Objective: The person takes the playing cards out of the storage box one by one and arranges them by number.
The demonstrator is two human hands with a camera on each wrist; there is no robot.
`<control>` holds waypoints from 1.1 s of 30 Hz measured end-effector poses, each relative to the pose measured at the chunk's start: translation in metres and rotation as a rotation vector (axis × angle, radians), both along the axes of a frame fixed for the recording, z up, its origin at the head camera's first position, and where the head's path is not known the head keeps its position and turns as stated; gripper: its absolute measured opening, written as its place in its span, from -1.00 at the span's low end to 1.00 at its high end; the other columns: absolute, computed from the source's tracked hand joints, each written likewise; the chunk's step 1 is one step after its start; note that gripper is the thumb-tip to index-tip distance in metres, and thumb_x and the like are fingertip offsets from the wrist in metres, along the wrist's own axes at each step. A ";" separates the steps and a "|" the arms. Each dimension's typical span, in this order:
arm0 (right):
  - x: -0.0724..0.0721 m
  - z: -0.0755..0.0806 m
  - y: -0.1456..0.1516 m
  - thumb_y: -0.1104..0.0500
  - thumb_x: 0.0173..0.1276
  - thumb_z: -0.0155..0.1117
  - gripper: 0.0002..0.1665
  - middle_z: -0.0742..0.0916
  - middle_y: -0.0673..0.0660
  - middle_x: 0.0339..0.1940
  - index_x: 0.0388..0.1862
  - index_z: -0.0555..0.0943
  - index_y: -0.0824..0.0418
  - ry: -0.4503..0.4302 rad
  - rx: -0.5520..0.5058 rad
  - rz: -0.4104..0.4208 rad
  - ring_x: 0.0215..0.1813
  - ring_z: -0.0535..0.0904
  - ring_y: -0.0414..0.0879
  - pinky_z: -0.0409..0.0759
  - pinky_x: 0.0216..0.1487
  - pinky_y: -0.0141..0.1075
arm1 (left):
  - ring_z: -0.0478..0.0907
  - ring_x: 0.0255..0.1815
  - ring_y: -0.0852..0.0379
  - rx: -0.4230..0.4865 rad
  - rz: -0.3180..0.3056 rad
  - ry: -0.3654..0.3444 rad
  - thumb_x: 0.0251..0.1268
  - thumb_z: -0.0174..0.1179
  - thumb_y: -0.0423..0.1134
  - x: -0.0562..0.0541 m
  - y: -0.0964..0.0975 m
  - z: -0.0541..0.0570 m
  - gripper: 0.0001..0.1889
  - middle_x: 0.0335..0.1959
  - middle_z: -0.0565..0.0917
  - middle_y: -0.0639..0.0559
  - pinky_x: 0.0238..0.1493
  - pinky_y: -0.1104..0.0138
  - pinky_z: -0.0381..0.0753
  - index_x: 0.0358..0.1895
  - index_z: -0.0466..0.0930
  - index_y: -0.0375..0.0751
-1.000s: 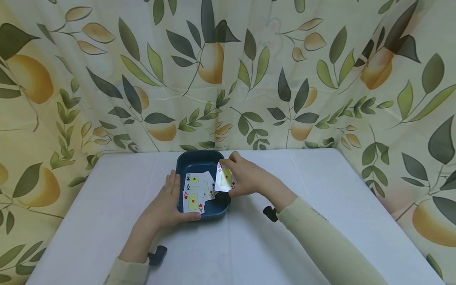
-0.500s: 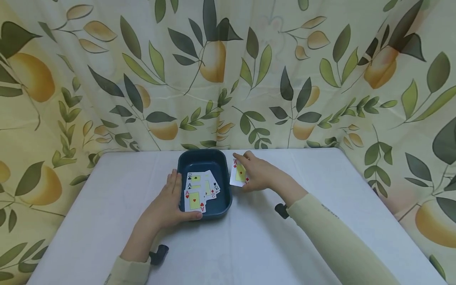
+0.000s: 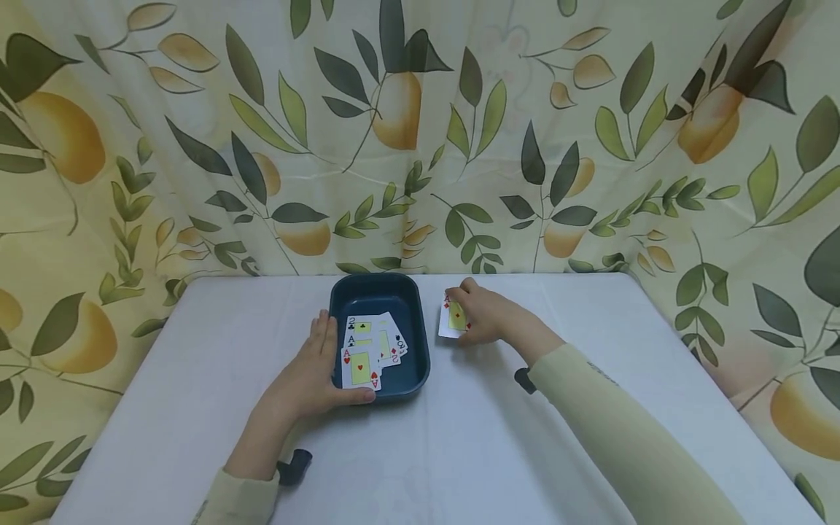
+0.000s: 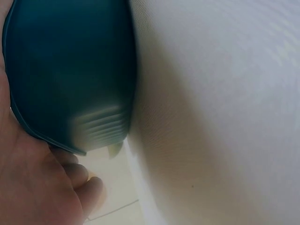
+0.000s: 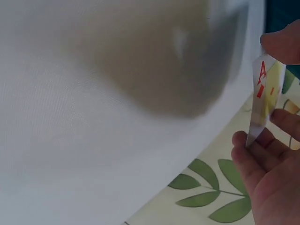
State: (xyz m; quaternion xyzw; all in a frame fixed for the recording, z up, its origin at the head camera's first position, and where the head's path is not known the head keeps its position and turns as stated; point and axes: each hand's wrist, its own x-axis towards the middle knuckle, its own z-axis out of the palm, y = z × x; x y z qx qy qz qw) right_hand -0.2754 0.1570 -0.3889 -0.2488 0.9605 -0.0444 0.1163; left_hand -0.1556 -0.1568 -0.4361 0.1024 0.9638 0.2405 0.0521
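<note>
My right hand (image 3: pixel 488 315) pinches a playing card (image 3: pixel 453 319), an ace of diamonds, to the right of the dark blue tray (image 3: pixel 374 297). In the right wrist view the card (image 5: pixel 263 96) stands between the thumb and fingers, slightly bent. My left hand (image 3: pixel 305 375) rests against the tray's left side, fingers straight along the wall and thumb over the near rim. Inside the tray lie several overlapping cards: an ace of hearts (image 3: pixel 360 370) on top nearest me, a two of clubs (image 3: pixel 359 322) farther back, and a two of diamonds (image 3: pixel 389 348) at the right.
The tray stands on a white-covered table (image 3: pixel 590 328), close to its far edge. Behind it hangs a curtain (image 3: pixel 420 182) with a leaf and fruit pattern. Dark straps with small camera pieces (image 3: pixel 295 467) are on both wrists.
My right hand has carried the ace of diamonds from over the tray's right rim to the right, clear of the tray and lower toward the table. The left hand keeps its place.
</note>
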 end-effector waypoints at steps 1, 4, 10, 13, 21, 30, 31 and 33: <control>-0.002 -0.002 -0.001 -0.02 0.03 0.57 0.10 0.46 0.23 0.23 0.53 0.27 0.15 0.000 0.000 0.007 0.04 0.50 0.04 0.59 0.15 -0.11 | -0.29 0.65 -0.21 -0.002 0.004 -0.002 -0.38 0.28 0.68 0.000 0.000 0.000 0.58 0.65 -0.36 -0.16 0.48 -0.16 0.13 0.61 -0.28 -0.30; -0.006 -0.007 -0.004 -0.06 0.05 0.56 0.17 0.45 0.24 0.26 0.58 0.19 0.14 -0.004 -0.001 0.011 0.08 0.48 0.05 0.58 0.19 -0.09 | -0.29 0.65 -0.21 -0.001 0.009 -0.007 -0.36 0.32 0.64 0.000 -0.001 -0.002 0.57 0.65 -0.36 -0.16 0.47 -0.16 0.14 0.61 -0.28 -0.30; -0.012 -0.013 -0.006 -0.06 0.07 0.54 0.23 0.42 0.25 0.29 0.63 0.08 0.12 -0.028 0.016 -0.022 0.08 0.48 0.05 0.57 0.21 -0.09 | -0.27 0.65 -0.20 0.006 0.014 -0.001 -0.38 0.31 0.66 -0.001 0.001 -0.002 0.58 0.65 -0.36 -0.15 0.47 -0.15 0.15 0.61 -0.27 -0.29; -0.016 -0.014 -0.008 -0.03 0.05 0.54 0.18 0.42 0.23 0.26 0.60 0.15 0.12 -0.039 0.021 -0.031 0.06 0.48 0.05 0.58 0.16 -0.11 | -0.27 0.65 -0.19 0.007 0.017 -0.002 -0.40 0.29 0.68 -0.002 0.001 -0.002 0.59 0.65 -0.37 -0.14 0.48 -0.14 0.14 0.61 -0.29 -0.28; -0.026 -0.018 -0.016 0.02 0.03 0.62 0.15 0.44 0.18 0.23 0.57 0.23 0.10 -0.066 0.050 -0.028 0.05 0.49 0.04 0.57 0.21 -0.09 | -0.28 0.65 -0.18 0.010 0.025 -0.009 -0.38 0.34 0.64 -0.001 0.000 -0.003 0.58 0.65 -0.38 -0.14 0.49 -0.12 0.12 0.61 -0.30 -0.28; -0.036 -0.027 -0.022 0.08 0.01 0.63 0.15 0.43 0.18 0.27 0.56 0.24 0.11 -0.076 0.059 -0.049 0.11 0.48 0.06 0.53 0.29 -0.04 | -0.30 0.66 -0.15 0.013 0.016 0.007 -0.36 0.32 0.64 -0.002 0.000 -0.006 0.57 0.65 -0.38 -0.12 0.49 -0.11 0.13 0.61 -0.30 -0.27; -0.037 -0.027 -0.022 0.10 0.01 0.63 0.15 0.43 0.19 0.28 0.56 0.24 0.10 -0.081 0.052 -0.052 0.13 0.48 0.06 0.52 0.30 -0.02 | -0.31 0.66 -0.15 0.014 0.016 0.006 -0.37 0.32 0.64 -0.002 0.000 -0.006 0.57 0.65 -0.39 -0.12 0.49 -0.11 0.13 0.61 -0.30 -0.27; -0.038 -0.028 -0.023 0.12 0.02 0.62 0.15 0.41 0.19 0.29 0.57 0.23 0.08 -0.089 0.045 -0.057 0.15 0.47 0.07 0.51 0.32 0.00 | -0.31 0.66 -0.14 0.007 0.019 0.005 -0.39 0.30 0.67 -0.002 0.000 -0.006 0.58 0.65 -0.38 -0.11 0.49 -0.12 0.14 0.62 -0.29 -0.26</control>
